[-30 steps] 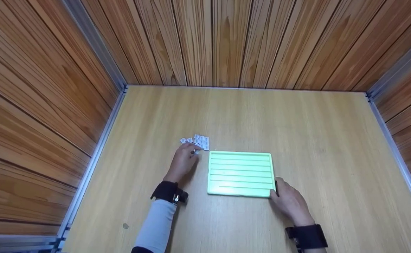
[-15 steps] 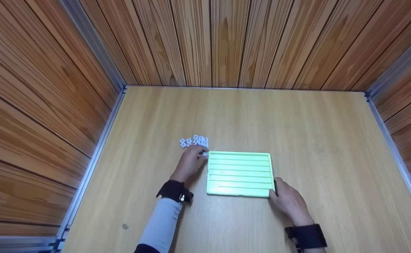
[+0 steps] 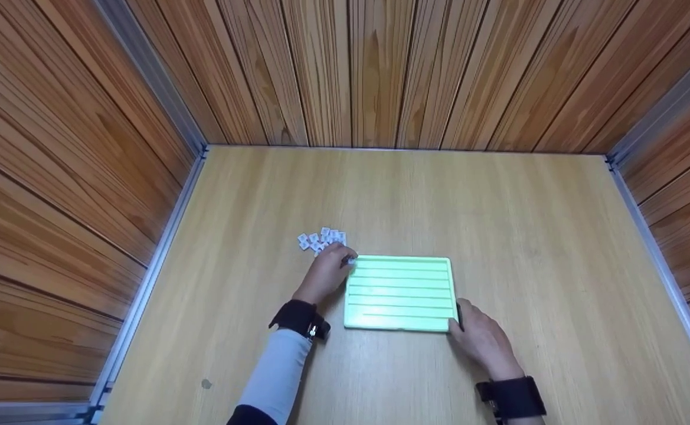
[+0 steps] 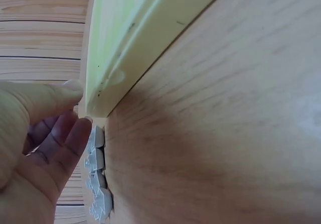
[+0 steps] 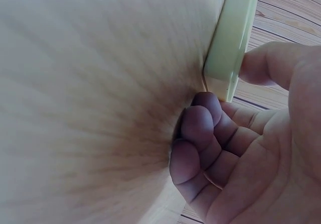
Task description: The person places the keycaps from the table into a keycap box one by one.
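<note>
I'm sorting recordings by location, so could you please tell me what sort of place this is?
Probably a tabletop recording booth: plank-patterned walls and metal rails border the wood-grain tabletop on three sides, and black wrist straps are worn.

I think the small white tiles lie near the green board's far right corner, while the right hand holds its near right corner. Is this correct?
No, the side is wrong: in the head view, the small white tiles lie near the far left corner of the green board. The right hand holds its near right corner.

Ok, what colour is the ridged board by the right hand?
Light green all over its top; the head view shows the board best.
</note>
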`<move>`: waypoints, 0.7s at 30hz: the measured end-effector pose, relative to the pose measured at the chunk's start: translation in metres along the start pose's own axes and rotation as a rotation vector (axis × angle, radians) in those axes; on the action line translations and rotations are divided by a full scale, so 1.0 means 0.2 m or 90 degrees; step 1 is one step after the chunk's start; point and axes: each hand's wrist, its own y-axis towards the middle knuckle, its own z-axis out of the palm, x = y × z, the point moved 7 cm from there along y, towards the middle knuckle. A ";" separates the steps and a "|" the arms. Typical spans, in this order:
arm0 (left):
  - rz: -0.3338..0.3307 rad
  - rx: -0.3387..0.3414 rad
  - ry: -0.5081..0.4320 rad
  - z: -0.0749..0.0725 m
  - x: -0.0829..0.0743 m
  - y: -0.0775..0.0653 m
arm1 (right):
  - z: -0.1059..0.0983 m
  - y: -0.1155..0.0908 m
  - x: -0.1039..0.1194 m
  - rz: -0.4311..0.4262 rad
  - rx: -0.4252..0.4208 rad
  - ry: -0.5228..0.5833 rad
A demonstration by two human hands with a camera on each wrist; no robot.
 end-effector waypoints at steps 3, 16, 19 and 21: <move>0.029 -0.013 0.015 0.00 -0.01 0.01 | 0.00 0.00 0.00 -0.001 -0.005 0.003; -0.043 0.019 0.021 0.04 -0.02 0.04 | 0.01 0.01 0.00 0.024 0.021 -0.006; -0.051 0.023 0.028 0.04 -0.02 0.04 | 0.01 0.01 0.00 0.022 0.026 -0.007; -0.053 0.026 0.038 0.05 -0.03 0.04 | 0.01 0.01 0.00 0.022 0.026 -0.005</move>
